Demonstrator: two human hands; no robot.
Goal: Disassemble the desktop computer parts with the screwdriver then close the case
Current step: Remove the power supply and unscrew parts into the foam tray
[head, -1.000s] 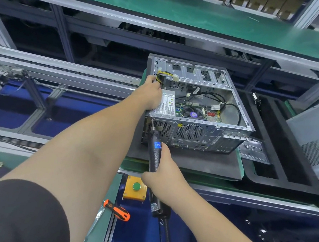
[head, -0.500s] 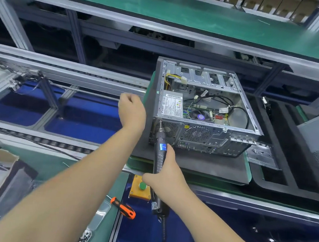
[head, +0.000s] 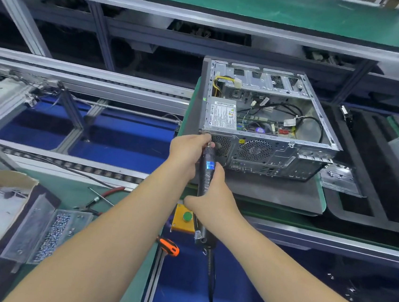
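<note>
Right hand [head: 213, 199]: fingers wrapped round the barrel of the black corded electric screwdriver [head: 207, 173], tip at the rear upper-left corner of the open grey metal computer case [head: 265, 123]. Left hand [head: 188, 149]: fingers curled, pinching at the screwdriver's tip end beside that corner. Case: lying on its side on a grey pad [head: 275, 193], side panel off. Orange-handled screwdriver [head: 168, 246]: on the near bench edge.

Head-worn view, forward-down, close over workbench [head: 71, 194]
</note>
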